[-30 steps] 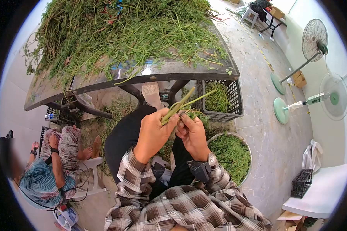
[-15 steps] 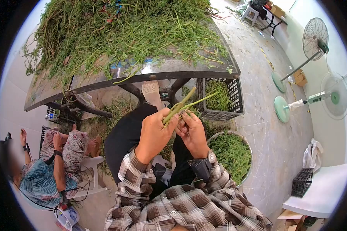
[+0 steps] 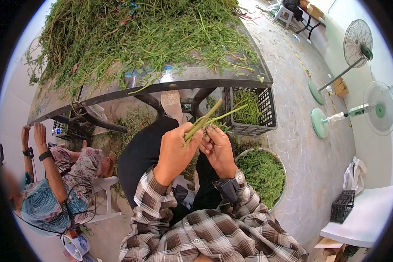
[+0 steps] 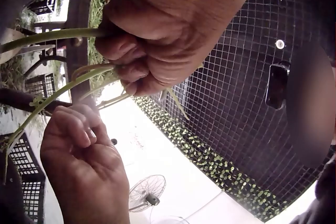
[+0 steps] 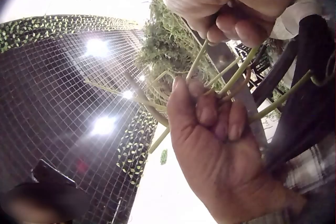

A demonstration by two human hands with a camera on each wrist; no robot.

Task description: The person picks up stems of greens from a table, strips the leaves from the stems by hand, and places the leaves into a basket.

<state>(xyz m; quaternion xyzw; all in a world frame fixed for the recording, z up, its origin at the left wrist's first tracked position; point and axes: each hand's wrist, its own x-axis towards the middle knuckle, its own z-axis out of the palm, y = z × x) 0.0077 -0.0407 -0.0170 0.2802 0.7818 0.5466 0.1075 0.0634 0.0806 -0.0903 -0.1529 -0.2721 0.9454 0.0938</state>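
In the head view, the left hand [image 3: 174,150] grips a small bundle of green stems [image 3: 215,107], its fingers curled round them and cut-looking ends pointing up and right. Close beside it, the right hand [image 3: 219,153] pinches thin stems at the bundle's lower right. Seen from the left wrist, the left hand [image 4: 168,29] is curled over the stems [image 4: 58,90], with the right hand [image 4: 86,155] below. The right wrist view has several stems [image 5: 157,113] passing through the left hand [image 5: 215,140]; above, the right hand [image 5: 226,3] has curled fingers at stem tips.
A table [image 3: 181,83] in front bears a large heap of greens [image 3: 148,39]. Below its right end stands a black crate [image 3: 251,126] with stems; a round tub [image 3: 284,179] of greens is nearer. At left sits another person [image 3: 52,205]. Fans [image 3: 357,43] stand at right.
Both hands have shifted only slightly, with the bundle tilting a little to the right. The seated person at left has raised both arms toward the table's edge.
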